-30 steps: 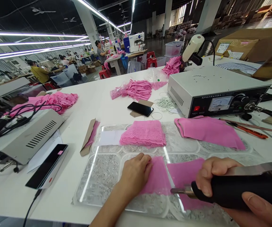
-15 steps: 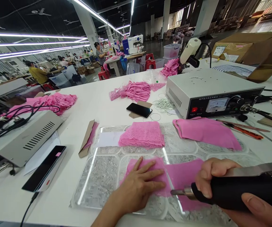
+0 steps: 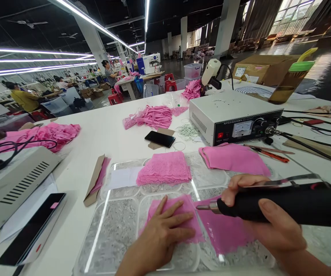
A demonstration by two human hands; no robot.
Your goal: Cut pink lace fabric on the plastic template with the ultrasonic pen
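Note:
My left hand (image 3: 162, 230) lies flat with fingers spread on a pink fabric piece (image 3: 179, 209) that rests on a clear glass plate (image 3: 116, 226). My right hand (image 3: 269, 218) grips a black handheld tool (image 3: 283, 205); its metal tip (image 3: 204, 207) points left, just above the pink fabric beside my left fingers. A second pink piece (image 3: 225, 234) lies under the tool. Behind them sit a stack of pink lace (image 3: 164, 167) and a pile of plain pink fabric (image 3: 234, 159).
A white control box with a dial (image 3: 234, 119) stands at the back right, a black phone (image 3: 159, 138) and rubber bands (image 3: 187, 131) beside it. Another grey box (image 3: 13, 184) and a dark device (image 3: 30, 230) are on the left. Orange-handled scissors (image 3: 269, 154) lie right. People work at distant tables.
My left hand went from curled on the fabric to spread flat on it. The tool tip has moved left and closer to my left fingers. The view shifted slightly.

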